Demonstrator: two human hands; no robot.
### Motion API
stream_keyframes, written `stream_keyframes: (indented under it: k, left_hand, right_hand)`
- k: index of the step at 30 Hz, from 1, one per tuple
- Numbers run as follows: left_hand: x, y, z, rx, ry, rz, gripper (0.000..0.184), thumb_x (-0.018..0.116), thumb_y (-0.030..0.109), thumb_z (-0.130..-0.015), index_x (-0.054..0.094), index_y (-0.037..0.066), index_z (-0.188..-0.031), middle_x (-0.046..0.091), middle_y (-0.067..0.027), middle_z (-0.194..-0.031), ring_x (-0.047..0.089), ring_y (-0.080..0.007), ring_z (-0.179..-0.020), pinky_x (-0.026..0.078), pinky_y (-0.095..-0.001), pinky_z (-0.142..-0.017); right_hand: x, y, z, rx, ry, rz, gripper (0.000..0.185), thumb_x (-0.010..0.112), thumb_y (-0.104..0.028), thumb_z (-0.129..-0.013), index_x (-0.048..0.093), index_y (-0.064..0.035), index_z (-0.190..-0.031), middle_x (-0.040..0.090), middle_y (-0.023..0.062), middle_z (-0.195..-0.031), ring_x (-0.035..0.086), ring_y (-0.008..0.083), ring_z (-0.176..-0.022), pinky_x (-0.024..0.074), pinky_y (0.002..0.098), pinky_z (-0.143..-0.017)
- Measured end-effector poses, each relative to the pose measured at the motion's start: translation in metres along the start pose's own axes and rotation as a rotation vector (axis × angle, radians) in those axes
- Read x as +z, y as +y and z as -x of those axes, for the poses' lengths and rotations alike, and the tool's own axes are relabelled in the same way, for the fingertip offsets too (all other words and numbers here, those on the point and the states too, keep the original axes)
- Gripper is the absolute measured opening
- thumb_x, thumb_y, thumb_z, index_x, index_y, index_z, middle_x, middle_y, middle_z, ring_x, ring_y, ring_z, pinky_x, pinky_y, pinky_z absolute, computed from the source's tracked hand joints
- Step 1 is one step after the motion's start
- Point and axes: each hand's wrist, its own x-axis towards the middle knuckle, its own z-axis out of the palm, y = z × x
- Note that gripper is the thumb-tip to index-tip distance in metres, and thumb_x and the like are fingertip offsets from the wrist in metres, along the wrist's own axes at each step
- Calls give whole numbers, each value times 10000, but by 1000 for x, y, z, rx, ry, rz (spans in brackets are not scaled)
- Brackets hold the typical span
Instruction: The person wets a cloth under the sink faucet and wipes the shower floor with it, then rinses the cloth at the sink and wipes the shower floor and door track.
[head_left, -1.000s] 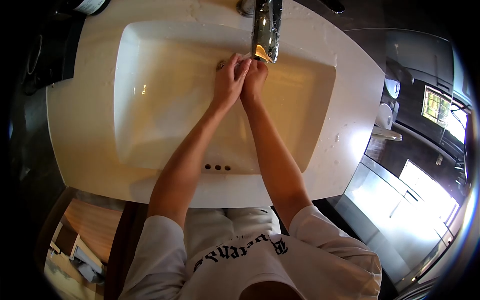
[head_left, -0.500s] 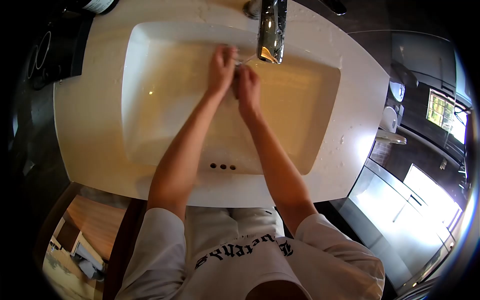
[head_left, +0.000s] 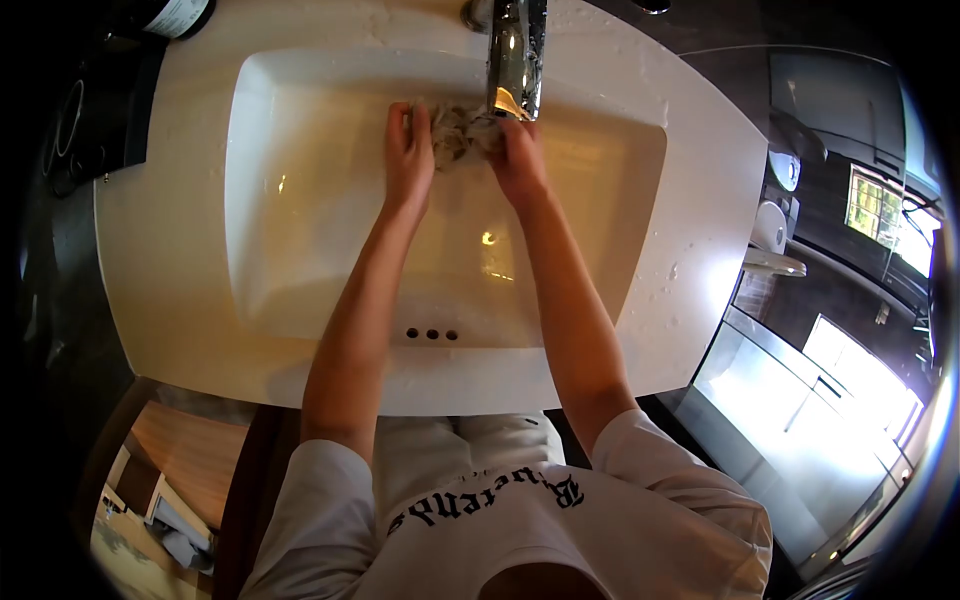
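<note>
Between my two hands a crumpled, wet-looking whitish cloth (head_left: 460, 136) is spread, just below the spout of the metal faucet (head_left: 516, 60). My left hand (head_left: 409, 152) grips its left side, thumb and fingers curled. The right end is pinched by my right hand (head_left: 521, 158), close beneath the spout, which partly hides the fingertips. Both hands are over the white sink basin (head_left: 330, 250), near its far wall.
A pale countertop (head_left: 165, 250) surrounds the basin, with water drops on its right side. A dark bottle with a white label (head_left: 180, 15) stands at the back left, near a black object (head_left: 100, 110). Overflow holes (head_left: 432, 334) mark the basin's near wall.
My hands have moved apart from being close together, and the cloth now shows opened out between them. The view has shifted slightly.
</note>
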Motion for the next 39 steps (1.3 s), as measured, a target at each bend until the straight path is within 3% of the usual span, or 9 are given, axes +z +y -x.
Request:
stream_keyframes:
  k: [8, 14, 15, 22, 28, 29, 31, 33, 39]
  left_hand:
    - [27, 15, 3, 67, 100, -90, 382, 647, 357, -1033, 627, -4, -909, 662, -101, -767, 611, -191, -679, 491, -363, -640]
    - [31, 5, 21, 167, -26, -261, 389, 658, 383, -1033, 642, 14, -910, 649, -72, -741, 587, -147, -675, 484, -339, -641]
    - [26, 10, 12, 197, -64, -250, 391, 652, 380, -1040, 636, 13, -907, 636, -64, -727, 570, -137, -666, 481, -334, -642]
    - [3, 30, -4, -433, -36, 187, 332, 647, 399, -1042, 692, 71, -1004, 683, -27, -945, 636, -121, -847, 527, -334, -735]
    - [-11, 39, -10, -612, -85, 398, 360, 532, 463, -1084, 668, 151, -1203, 715, 16, -1091, 662, -136, -991, 516, -341, -868]
    - [-11, 42, -12, -596, -96, 347, 368, 547, 485, -1072, 670, 158, -1187, 709, 19, -1061, 655, -122, -951, 515, -329, -826]
    - [-11, 55, -12, -582, -105, 297, 376, 562, 508, -1060, 673, 166, -1171, 704, 23, -1030, 647, -108, -912, 513, -316, -784]
    - [-10, 66, -8, -526, -89, -70, 378, 630, 523, -1022, 644, 154, -946, 619, 49, -794, 574, -67, -660, 462, -255, -574]
    - [5, 48, 17, -278, -203, -142, 396, 664, 474, -1018, 579, 117, -870, 509, 52, -686, 490, -42, -581, 389, -250, -480]
  right_hand:
    - [19, 62, 6, -255, 59, 427, 322, 600, -321, -1064, 647, -48, -900, 552, -41, -713, 471, 60, -618, 364, 256, -505]
    - [11, 50, -9, -279, 176, 207, 352, 571, -286, -1071, 578, -33, -826, 548, 6, -688, 463, 86, -607, 400, 317, -536]
    - [14, 43, 8, -131, 118, 173, 335, 562, -301, -1076, 566, -50, -853, 536, 2, -698, 458, 87, -590, 387, 301, -525]
    - [-5, 25, 18, 215, -166, -210, 247, 486, -293, -1068, 615, -84, -1097, 609, 28, -834, 517, 129, -608, 409, 273, -518]
    - [-13, 4, 7, 141, -282, 440, 367, 567, -363, -1043, 663, -65, -1235, 630, 47, -917, 601, 141, -764, 508, 308, -629]
    - [-15, 4, 2, 144, -283, 441, 367, 567, -363, -1043, 663, -65, -1235, 630, 47, -917, 601, 141, -764, 508, 308, -629]
    - [-18, 4, -11, -364, -463, 816, 354, 634, -332, -1024, 683, -28, -1199, 634, 59, -901, 592, 130, -758, 498, 321, -640]
    - [-22, -1, -18, -295, -431, 881, 328, 642, -288, -1017, 677, -13, -1194, 637, 67, -895, 587, 126, -762, 495, 322, -654]
    - [-11, 29, -29, -260, -188, 709, 262, 582, -213, -1029, 655, -3, -1168, 649, 58, -873, 563, 116, -744, 491, 322, -669]
